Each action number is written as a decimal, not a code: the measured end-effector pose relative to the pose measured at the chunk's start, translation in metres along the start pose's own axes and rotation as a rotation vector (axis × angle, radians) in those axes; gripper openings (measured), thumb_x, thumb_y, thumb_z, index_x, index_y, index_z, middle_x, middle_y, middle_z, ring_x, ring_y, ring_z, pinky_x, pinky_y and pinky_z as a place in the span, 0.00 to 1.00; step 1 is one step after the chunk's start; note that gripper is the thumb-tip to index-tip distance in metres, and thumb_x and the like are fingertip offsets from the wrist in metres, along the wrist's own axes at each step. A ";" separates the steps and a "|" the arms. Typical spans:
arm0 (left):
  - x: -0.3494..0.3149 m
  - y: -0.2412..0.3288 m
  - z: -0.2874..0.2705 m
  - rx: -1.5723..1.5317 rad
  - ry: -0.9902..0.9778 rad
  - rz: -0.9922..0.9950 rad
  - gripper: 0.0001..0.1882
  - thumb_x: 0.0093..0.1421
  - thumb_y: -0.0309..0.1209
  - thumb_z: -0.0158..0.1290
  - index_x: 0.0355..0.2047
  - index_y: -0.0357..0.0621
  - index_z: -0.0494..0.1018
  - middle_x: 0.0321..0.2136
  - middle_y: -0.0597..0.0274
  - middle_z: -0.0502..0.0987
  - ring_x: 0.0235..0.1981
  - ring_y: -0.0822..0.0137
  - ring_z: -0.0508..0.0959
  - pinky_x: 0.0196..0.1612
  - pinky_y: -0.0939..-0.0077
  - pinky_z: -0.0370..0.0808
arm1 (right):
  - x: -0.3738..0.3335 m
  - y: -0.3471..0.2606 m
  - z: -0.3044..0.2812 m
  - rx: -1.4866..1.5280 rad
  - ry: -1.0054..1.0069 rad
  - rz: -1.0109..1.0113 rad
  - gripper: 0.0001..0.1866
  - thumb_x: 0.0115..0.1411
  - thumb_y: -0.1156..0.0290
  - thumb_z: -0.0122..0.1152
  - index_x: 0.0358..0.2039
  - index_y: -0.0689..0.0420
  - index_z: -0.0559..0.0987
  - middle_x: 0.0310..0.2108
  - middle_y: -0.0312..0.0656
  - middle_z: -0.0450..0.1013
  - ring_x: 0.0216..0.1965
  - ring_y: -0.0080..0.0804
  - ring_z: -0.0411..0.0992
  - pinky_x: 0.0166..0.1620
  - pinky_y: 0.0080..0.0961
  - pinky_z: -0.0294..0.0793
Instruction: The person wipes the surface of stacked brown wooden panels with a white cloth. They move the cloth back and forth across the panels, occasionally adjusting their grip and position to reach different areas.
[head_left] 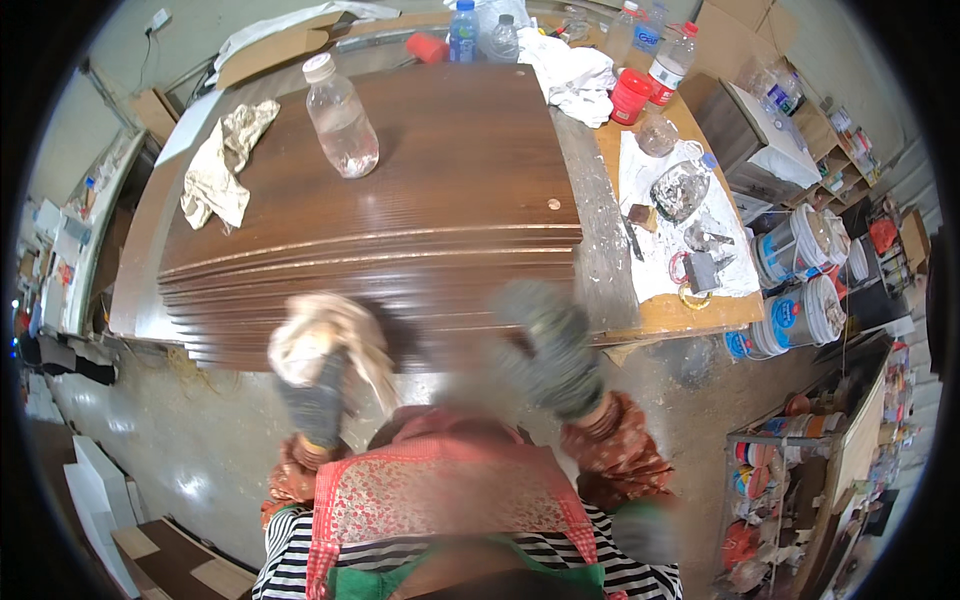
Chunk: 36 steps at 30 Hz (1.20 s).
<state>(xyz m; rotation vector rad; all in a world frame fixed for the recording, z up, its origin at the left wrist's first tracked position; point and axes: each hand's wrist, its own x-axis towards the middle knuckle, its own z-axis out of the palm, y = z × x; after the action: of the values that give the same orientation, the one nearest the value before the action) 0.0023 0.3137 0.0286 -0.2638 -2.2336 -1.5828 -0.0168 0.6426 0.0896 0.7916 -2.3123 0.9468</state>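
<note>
At the front of the glossy brown board stack point(450, 150), our left hand point(316, 402) grips crumpled cream cloth point(305, 335); we cannot tell whether our blurred right hand point(556, 355) is clenched.

Grey-knit-gloved hands: two; left hand point(318, 398) at eight o'clock, right hand point(558, 360) at four. Crumpled fabric cloths: three; held cream cloth point(305, 332) at nine, loose cream cloth point(225, 160) at ten, white cloth point(568, 75) at one. Dark-brown flat boards point(455, 150): one stack, nine to two; layers too tight to count. White-capped clear bottle point(345, 130) upon boards: one, at eleven. Round white buckets point(790, 245): at least two, at three.
</note>
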 end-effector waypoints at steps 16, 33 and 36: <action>-0.013 0.018 0.130 0.851 0.183 0.244 0.35 0.45 0.30 0.62 0.57 0.39 0.71 0.52 0.46 0.75 0.56 0.44 0.73 0.60 0.48 0.66 | 0.128 0.149 0.008 -0.392 -0.280 -0.156 0.23 0.63 0.55 0.61 0.53 0.54 0.78 0.55 0.49 0.74 0.58 0.50 0.69 0.61 0.45 0.66; -0.028 0.080 0.248 1.144 0.138 -0.044 0.30 0.48 0.31 0.60 0.54 0.40 0.72 0.45 0.51 0.75 0.45 0.48 0.75 0.45 0.55 0.72 | 0.117 0.164 0.024 -0.238 -0.184 -0.346 0.23 0.64 0.52 0.52 0.52 0.54 0.78 0.51 0.47 0.73 0.54 0.47 0.68 0.58 0.48 0.62; -0.037 0.090 0.283 1.138 0.050 -0.031 0.24 0.52 0.33 0.58 0.50 0.41 0.72 0.38 0.58 0.74 0.38 0.56 0.76 0.43 0.60 0.73 | 0.117 0.164 0.028 -0.261 -0.205 -0.346 0.24 0.64 0.51 0.52 0.52 0.54 0.78 0.51 0.46 0.73 0.55 0.47 0.68 0.59 0.48 0.62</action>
<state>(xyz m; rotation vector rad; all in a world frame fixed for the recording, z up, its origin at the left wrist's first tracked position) 0.0117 0.6124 0.0091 0.1402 -2.6805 -0.1414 -0.2163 0.6807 0.0741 1.1696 -2.2996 0.4205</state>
